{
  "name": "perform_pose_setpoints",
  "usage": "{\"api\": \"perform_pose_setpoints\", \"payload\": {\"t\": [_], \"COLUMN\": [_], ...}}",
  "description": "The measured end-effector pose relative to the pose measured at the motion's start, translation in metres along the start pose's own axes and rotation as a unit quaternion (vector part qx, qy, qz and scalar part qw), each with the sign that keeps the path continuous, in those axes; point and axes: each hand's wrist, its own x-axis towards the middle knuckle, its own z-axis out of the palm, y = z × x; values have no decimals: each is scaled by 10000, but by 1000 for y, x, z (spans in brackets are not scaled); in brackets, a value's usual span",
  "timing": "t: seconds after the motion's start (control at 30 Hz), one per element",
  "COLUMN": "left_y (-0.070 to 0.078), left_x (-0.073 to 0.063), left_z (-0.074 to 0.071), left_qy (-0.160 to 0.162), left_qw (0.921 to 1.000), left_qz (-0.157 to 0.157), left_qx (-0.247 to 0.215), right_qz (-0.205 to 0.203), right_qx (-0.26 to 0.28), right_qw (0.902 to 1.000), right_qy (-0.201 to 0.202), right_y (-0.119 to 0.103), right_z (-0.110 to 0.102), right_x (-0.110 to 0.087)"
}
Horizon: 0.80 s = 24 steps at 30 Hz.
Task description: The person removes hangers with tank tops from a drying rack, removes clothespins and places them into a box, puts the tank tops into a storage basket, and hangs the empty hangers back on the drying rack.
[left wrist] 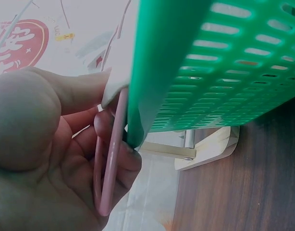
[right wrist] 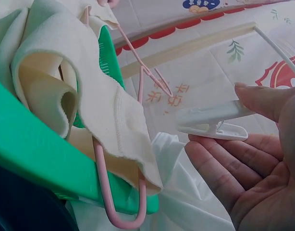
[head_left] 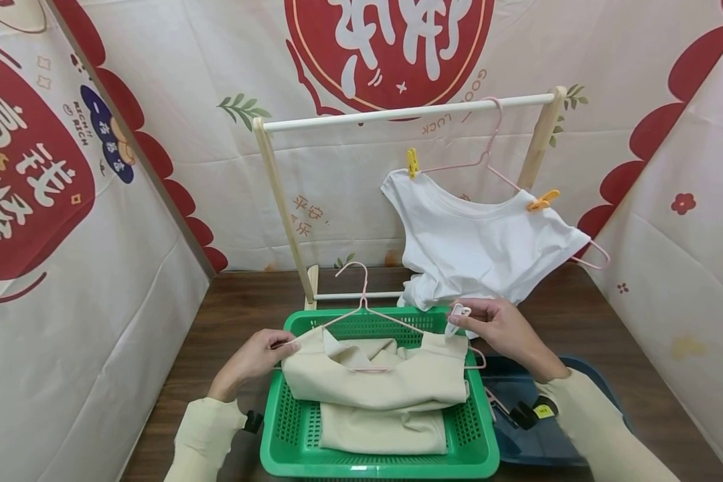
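Cream garment (head_left: 379, 388) on a pink hanger (head_left: 363, 302), over the green basket (head_left: 379, 469); no clip shows on it yet.
At the basket's left rim, the left hand's (head_left: 256, 358) fingers curl about the hanger's end, thumb on the cloth. Above the basket's far right corner, the right hand (head_left: 503, 328) pinches a white clip (right wrist: 215, 115), apart from the cloth in the right wrist view. Beyond the basket, to its right, a white shirt (head_left: 476, 241) hangs from a rack (head_left: 410, 112), yellow clip (head_left: 412, 163) and orange clip (head_left: 542, 201) at its shoulders. That piece looks finished; the cream one looks threaded on, but unclipped and off the rack.
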Motion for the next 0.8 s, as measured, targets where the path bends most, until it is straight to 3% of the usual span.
{"api": "perform_pose_setpoints", "payload": {"t": [0.5, 0.8], "left_y": [1, -2], "left_x": [1, 1], "left_z": [-1, -1], "left_qy": [-13, -20], "left_qw": [10000, 10000], "left_qz": [59, 45], "left_qx": [21, 26], "right_qz": [-339, 43], "right_qx": [-258, -295], "right_qw": [9987, 9984], "right_qy": [284, 487], "right_y": [3, 7], "right_z": [-14, -31], "right_x": [-14, -29]}}
